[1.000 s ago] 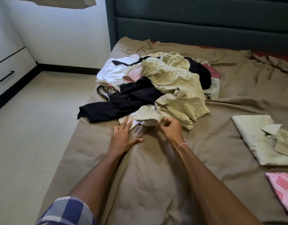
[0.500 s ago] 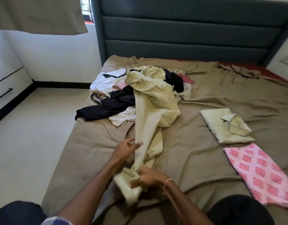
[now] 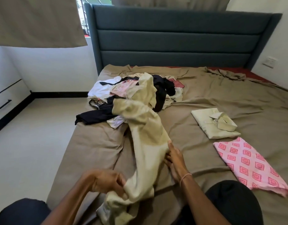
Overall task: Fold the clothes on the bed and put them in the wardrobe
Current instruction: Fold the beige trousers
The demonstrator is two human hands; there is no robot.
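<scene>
A long pale cream garment [image 3: 145,143] stretches from the clothes pile [image 3: 133,93] down the brown bedsheet [image 3: 221,91] toward me. My left hand [image 3: 106,182] grips its near end with curled fingers. My right hand [image 3: 175,158] lies on the garment's right edge, fingers fairly straight, thumb up. The pile holds white, black, pink and cream pieces in a loose heap. To the right lie a folded pale green shirt [image 3: 214,122] and a folded pink patterned cloth [image 3: 248,163].
A dark teal headboard [image 3: 180,39] stands behind the bed. White drawers [image 3: 8,98] line the left wall beside open floor [image 3: 29,143]. A curtain [image 3: 36,21] hangs at top left. My dark-clad knees [image 3: 232,203] rest at the bed's near edge.
The cream garment has been pulled out of the pile toward me. My left hand took over its near end and my right hand moved up onto its right side. The view rose.
</scene>
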